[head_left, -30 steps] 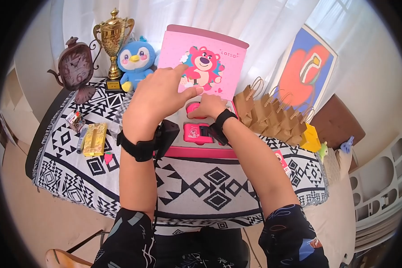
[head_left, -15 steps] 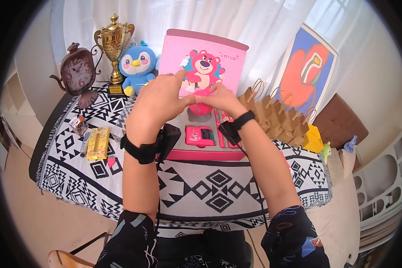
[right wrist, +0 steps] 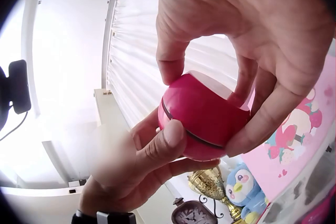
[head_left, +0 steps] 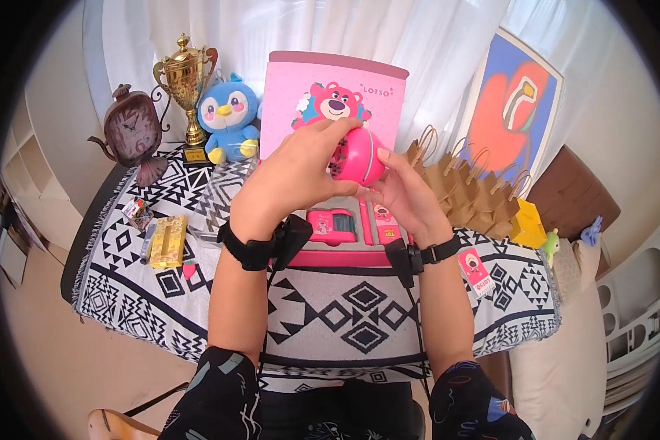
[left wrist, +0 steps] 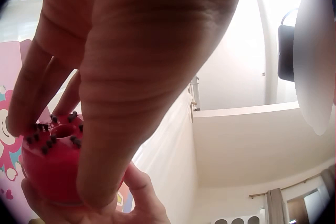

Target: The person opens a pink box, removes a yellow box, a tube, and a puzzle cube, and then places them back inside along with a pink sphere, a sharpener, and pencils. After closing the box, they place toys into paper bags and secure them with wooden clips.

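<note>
Both hands hold a round hot-pink mini desktop vacuum, tilted on its side above the open gift box. Its underside, with a central hole ringed by short black bristles, faces my left hand. The left thumb and fingers grip that bristled half. My right hand grips the opposite half, its thumb and fingers around the rim, as the right wrist view shows. A grooved seam circles the body. In the grey insert below lie a pink bear-printed case with a dark window and a slim pink pen.
The box's raised bear-printed lid stands behind the hands. To the left are a clock, a gold trophy, a blue plush and a yellow box. Kraft bags and a pink card lie right.
The right hand has lifted the vacuum out of the box insert. It now sits between both hands, turned so its bristles face left.
</note>
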{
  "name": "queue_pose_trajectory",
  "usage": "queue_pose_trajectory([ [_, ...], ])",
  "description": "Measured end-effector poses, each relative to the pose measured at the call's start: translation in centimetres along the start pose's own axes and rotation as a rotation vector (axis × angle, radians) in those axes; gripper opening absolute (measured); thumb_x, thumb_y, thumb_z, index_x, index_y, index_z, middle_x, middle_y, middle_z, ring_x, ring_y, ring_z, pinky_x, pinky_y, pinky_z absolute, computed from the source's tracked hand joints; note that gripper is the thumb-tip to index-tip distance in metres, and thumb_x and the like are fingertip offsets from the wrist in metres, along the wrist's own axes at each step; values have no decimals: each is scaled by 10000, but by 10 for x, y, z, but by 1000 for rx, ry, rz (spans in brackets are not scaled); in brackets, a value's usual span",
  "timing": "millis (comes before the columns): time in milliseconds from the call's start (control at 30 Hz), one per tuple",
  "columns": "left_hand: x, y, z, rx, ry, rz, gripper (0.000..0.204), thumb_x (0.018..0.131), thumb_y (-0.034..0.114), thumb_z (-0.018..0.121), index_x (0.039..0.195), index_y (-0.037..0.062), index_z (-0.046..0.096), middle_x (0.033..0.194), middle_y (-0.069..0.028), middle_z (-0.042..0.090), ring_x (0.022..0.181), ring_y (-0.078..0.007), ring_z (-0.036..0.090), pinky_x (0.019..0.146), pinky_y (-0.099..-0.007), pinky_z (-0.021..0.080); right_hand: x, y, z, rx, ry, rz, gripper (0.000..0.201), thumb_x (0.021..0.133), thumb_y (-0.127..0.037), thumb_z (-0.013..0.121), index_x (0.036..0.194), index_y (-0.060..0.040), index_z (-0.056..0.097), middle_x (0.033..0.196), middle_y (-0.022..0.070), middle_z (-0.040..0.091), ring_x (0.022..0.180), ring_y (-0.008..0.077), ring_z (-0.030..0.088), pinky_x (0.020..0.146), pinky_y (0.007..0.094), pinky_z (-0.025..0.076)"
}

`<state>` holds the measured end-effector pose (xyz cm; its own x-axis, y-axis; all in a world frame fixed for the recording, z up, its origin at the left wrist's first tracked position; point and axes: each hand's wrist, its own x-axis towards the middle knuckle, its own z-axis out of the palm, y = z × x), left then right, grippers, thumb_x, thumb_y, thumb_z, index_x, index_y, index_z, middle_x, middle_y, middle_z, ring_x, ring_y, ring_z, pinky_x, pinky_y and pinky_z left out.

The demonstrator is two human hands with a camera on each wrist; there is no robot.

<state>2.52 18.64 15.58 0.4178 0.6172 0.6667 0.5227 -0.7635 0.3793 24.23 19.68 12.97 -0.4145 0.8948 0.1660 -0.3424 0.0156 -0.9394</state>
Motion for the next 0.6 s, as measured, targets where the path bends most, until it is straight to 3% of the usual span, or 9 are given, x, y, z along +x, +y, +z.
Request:
queue_pose_trajectory([
  [133, 5, 5, 3, -1, -33, -5, 822, 714, 179, 915, 1432, 22, 546, 1123, -211, 715, 946, -317, 731, 834, -399, 590, -6, -7, -1, -139, 21, 48, 618, 1026, -458, 654, 1427, -11, 509, 1302, 150, 637, 1093, 204, 694, 890, 395, 616],
  [267, 8, 6, 9, -4, 7, 38, 829, 723, 200, 922, 1444, 26, 551, 1071, -192, 726, 926, -292, 745, 805, -378, 608, -2, -6, -13, -218, 6, -12, 681, 1004, -470, 691, 1454, -1, 485, 1336, 158, 613, 1126, 204, 678, 872, 371, 615],
  [333, 10, 12, 5, -67, -75, -175, 825, 750, 219, 919, 1463, 34, 546, 1097, -181, 732, 906, -270, 757, 790, -362, 626, -2, -7, -21, -293, 13, -35, 725, 971, -404, 757, 1495, -13, 444, 1392, 180, 577, 1174, 236, 657, 913, 375, 598],
  [433, 11, 16, 3, -133, -101, -255, 812, 734, 333, 921, 1385, -22, 589, 1069, -213, 723, 928, -302, 748, 749, -371, 608, -9, -15, -21, -313, -37, -112, 783, 921, -336, 826, 1518, -36, 419, 1453, 200, 530, 1218, 275, 633, 959, 388, 575],
  [500, 11, 17, 4, -123, -90, -249, 819, 734, 327, 919, 1401, -4, 577, 1113, -218, 713, 947, -301, 753, 754, -370, 626, -14, -22, -16, -281, -45, -114, 799, 898, -293, 848, 1520, -45, 413, 1470, 203, 516, 1247, 285, 612, 977, 396, 566],
  [567, 11, 23, 2, -110, -75, -232, 803, 756, 187, 914, 1448, 42, 532, 1226, -180, 706, 974, -268, 760, 813, -366, 633, -17, -25, -15, -251, -55, -115, 819, 875, -250, 871, 1521, -54, 407, 1488, 206, 502, 1277, 295, 592, 994, 404, 557],
  [600, 11, 24, 1, -108, -78, -230, 803, 756, 187, 914, 1448, 42, 532, 1226, -180, 706, 974, -268, 760, 813, -366, 633, -18, -25, -15, -249, -69, -139, 807, 874, -182, 859, 1523, -51, 396, 1466, 172, 515, 1281, 260, 584, 1021, 385, 538],
])
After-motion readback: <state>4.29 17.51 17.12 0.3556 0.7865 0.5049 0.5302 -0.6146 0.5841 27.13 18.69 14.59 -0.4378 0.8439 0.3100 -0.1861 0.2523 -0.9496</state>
